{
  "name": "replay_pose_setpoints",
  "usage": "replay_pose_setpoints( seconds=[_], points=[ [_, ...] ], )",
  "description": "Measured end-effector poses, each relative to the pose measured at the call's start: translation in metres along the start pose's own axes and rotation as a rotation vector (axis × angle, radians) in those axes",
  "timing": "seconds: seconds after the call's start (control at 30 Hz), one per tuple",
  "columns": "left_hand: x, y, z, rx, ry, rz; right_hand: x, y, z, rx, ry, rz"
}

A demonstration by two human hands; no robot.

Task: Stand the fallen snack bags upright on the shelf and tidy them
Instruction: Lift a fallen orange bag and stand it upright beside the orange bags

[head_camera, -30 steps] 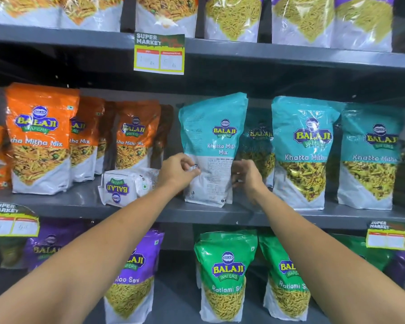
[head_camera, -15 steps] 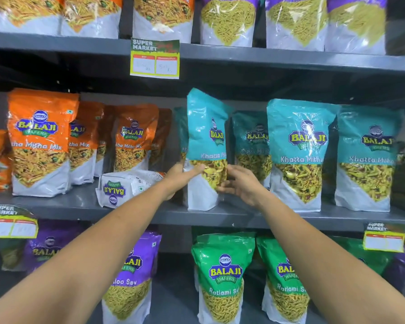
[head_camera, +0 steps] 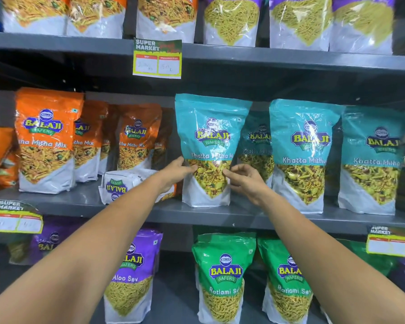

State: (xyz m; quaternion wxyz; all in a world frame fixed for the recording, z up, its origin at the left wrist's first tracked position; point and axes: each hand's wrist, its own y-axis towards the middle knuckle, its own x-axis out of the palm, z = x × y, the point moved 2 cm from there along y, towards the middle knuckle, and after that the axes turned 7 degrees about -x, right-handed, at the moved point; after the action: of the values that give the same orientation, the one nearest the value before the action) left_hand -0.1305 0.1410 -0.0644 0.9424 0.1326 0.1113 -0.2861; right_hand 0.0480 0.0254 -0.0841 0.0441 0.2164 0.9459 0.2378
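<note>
A teal Khatta Mitha bag (head_camera: pixel 208 136) stands upright on the middle shelf (head_camera: pixel 220 215), its front facing me. My left hand (head_camera: pixel 177 170) grips its left edge and my right hand (head_camera: pixel 242 177) pinches its right edge. Left of it a fallen bag (head_camera: pixel 124 185) lies on its side, its white bottom and upside-down logo toward me; my left wrist partly covers it. More teal bags (head_camera: pixel 306 155) stand upright to the right, and another teal bag (head_camera: pixel 257 146) stands behind.
Orange Mitha Mix bags (head_camera: pixel 45 141) stand in a row at the left of the same shelf. Purple bags (head_camera: pixel 131 272) and green bags (head_camera: pixel 222 277) fill the shelf below. Price tags (head_camera: pixel 157 58) hang from the shelf edges.
The teal bag showed its printed back, then its edge; now its front faces me and it stands flat on the shelf. Both hands have stayed on its sides.
</note>
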Motion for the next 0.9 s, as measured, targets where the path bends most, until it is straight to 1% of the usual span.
replay_pose_setpoints(
  seconds=[0.07, 0.17, 0.27, 0.3, 0.33, 0.37, 0.43, 0.47, 0.53, 0.57, 0.63, 0.67, 0.7, 0.73, 0.77, 0.8, 0.87, 0.9],
  points=[
    [0.000, -0.001, 0.001, -0.051, -0.050, -0.040, -0.001, -0.002, 0.001, 0.007, -0.021, 0.036],
    [-0.003, 0.002, 0.002, -0.090, -0.094, -0.096, -0.002, -0.002, 0.000, 0.003, -0.076, 0.039],
    [-0.005, 0.002, 0.002, -0.105, -0.092, -0.109, -0.002, -0.003, 0.000, -0.010, -0.120, 0.033],
    [-0.006, 0.001, 0.002, -0.103, -0.086, -0.103, -0.001, -0.004, 0.000, -0.041, -0.139, 0.044],
    [-0.007, 0.000, 0.002, -0.096, -0.070, -0.089, -0.001, -0.005, -0.001, -0.115, -0.195, 0.075],
    [-0.010, -0.001, 0.004, -0.086, -0.049, -0.070, -0.001, -0.007, -0.004, -0.244, -0.318, 0.116],
    [-0.022, -0.004, 0.009, -0.058, 0.049, 0.005, -0.001, -0.012, -0.012, -0.554, -0.679, 0.184],
    [-0.033, -0.005, 0.012, -0.036, 0.134, 0.069, 0.004, -0.015, -0.018, -0.675, -0.812, 0.188],
    [-0.058, -0.009, 0.018, 0.035, 0.330, 0.235, 0.021, -0.022, -0.028, -0.797, -0.962, 0.100],
    [-0.071, -0.011, 0.020, 0.061, 0.434, 0.315, 0.033, -0.026, -0.031, -0.809, -1.027, 0.044],
    [-0.097, -0.016, 0.018, 0.046, 0.709, 0.463, 0.061, -0.033, -0.031, -0.801, -1.105, -0.060],
    [-0.106, -0.020, 0.018, -0.015, 0.877, 0.485, 0.076, -0.036, -0.030, -0.790, -1.107, -0.087],
    [-0.113, -0.023, 0.016, -0.111, 1.018, 0.455, 0.091, -0.039, -0.030, -0.759, -1.090, -0.092],
    [-0.119, -0.025, 0.013, -0.214, 1.107, 0.380, 0.108, -0.039, -0.029, -0.707, -1.059, -0.078],
    [-0.125, -0.025, 0.009, -0.292, 1.123, 0.290, 0.123, -0.036, -0.030, -0.622, -1.037, -0.052],
    [-0.128, -0.026, 0.006, -0.348, 1.083, 0.197, 0.136, -0.033, -0.031, -0.503, -1.021, -0.034],
    [-0.144, -0.025, 0.001, -0.385, 0.927, 0.062, 0.170, -0.025, -0.030, -0.166, -0.939, -0.047],
    [-0.142, -0.022, 0.000, -0.383, 0.858, 0.023, 0.175, -0.022, -0.029, 0.012, -0.846, -0.084]
  ],
)
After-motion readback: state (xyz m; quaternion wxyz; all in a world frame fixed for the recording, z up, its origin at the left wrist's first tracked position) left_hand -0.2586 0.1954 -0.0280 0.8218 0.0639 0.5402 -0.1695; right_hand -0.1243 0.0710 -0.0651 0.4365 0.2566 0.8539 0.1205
